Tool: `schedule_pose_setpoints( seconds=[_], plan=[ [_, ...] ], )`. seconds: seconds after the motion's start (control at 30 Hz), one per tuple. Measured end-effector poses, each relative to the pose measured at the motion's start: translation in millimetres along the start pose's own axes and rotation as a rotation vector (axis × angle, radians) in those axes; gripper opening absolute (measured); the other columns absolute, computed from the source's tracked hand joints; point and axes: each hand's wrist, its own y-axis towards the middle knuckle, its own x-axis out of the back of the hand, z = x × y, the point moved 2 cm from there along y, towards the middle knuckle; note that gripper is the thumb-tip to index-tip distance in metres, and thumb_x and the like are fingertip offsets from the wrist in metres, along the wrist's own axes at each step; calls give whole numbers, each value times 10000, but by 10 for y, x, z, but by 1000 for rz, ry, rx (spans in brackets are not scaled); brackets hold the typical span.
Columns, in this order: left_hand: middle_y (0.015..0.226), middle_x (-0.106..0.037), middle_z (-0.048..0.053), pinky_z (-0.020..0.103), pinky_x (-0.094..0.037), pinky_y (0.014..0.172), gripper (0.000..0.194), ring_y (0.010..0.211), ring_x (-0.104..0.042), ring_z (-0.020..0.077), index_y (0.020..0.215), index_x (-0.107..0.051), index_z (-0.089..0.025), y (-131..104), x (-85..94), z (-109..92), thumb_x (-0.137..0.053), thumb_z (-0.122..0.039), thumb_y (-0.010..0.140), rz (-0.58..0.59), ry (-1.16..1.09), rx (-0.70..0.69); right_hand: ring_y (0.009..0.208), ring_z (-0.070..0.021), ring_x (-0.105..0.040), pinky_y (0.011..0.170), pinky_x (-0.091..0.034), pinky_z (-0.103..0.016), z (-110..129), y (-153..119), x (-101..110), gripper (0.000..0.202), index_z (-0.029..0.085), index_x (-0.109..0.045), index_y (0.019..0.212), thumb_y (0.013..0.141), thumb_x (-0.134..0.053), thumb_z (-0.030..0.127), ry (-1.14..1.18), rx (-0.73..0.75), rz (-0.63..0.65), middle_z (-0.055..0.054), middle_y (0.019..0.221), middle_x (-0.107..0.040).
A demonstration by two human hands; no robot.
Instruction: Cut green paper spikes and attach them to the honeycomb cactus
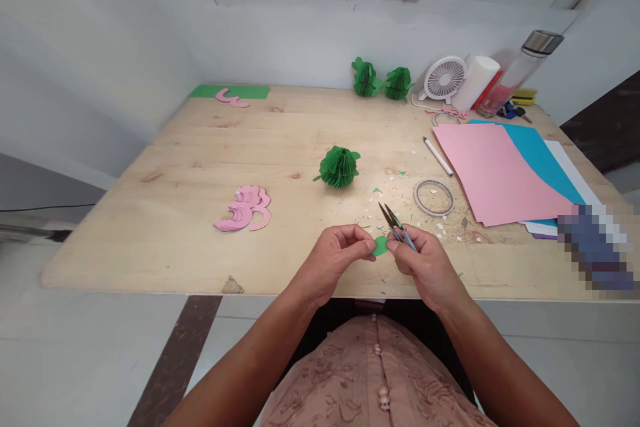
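Observation:
Near the table's front edge, my left hand (345, 253) pinches the left side of a small green paper piece (381, 245). My right hand (420, 259) holds scissors (404, 235) with blue handles, their dark blades pointing up and left and slightly apart. The fingertips of my right hand also touch the right side of the green piece. Beyond my hands, a green folded-paper figure (339, 167) stands on the wooden table (295, 127). Small white and green scraps lie around the blades.
Pink paper cutouts (243, 209) lie left. A tape roll (433, 198), white pen (438, 156) and pink sheets (500, 173) lie right. Along the back are a green strip (257, 91), two green figures (365, 79), a fan (445, 79) and a bottle (520, 73).

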Motion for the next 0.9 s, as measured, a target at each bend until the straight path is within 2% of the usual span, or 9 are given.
schedule_pose_setpoints(
  seconds=[0.17, 0.37, 0.57, 0.73, 0.8, 0.9],
  plan=[
    [619, -595, -1, 273, -429, 704, 156, 640, -571, 129, 616, -630, -149, -4, -3, 42, -719, -272, 652, 24, -46, 44, 476, -70, -167, 439, -109, -259, 18, 29, -27, 126, 172, -546, 712, 767, -628, 251, 64, -3, -2, 86, 539, -307],
    [607, -615, -2, 261, -408, 708, 133, 630, -547, 117, 610, -608, -152, -1, -33, 51, -708, -225, 659, 70, 9, 6, 460, -60, -171, 429, -105, -252, 12, 55, -66, 161, 174, -536, 682, 764, -641, 263, 73, 4, -27, 86, 535, -319],
    [599, -613, -2, 264, -402, 692, 137, 619, -535, 118, 628, -575, -159, 16, -52, 87, -684, -224, 679, -56, -95, -40, 465, -70, -148, 430, -99, -245, -72, 20, -95, 174, 166, -591, 790, 785, -640, 333, 150, 13, -81, 99, 511, -268],
    [600, -590, -14, 247, -402, 693, 167, 628, -521, 107, 614, -555, -160, -2, -105, 166, -687, -230, 688, -78, -122, -59, 469, -69, -190, 435, -118, -244, -133, -14, -90, 176, 168, -585, 808, 738, -673, 303, 88, -1, -145, 81, 553, -349],
    [623, -598, -12, 248, -410, 705, 155, 639, -527, 108, 630, -573, -159, -9, -108, 166, -694, -236, 688, -64, -99, -59, 473, -72, -201, 438, -125, -245, -110, -7, -72, 153, 175, -575, 776, 739, -662, 295, 44, 6, -133, 73, 566, -367],
    [666, -618, -2, 254, -424, 699, 132, 643, -542, 115, 705, -629, -159, -9, -78, 108, -714, -255, 673, -61, -51, -63, 488, -80, -231, 449, -154, -244, -25, 20, -37, 140, 184, -561, 707, 744, -645, 290, -63, 35, -44, 61, 580, -391]
  ],
)
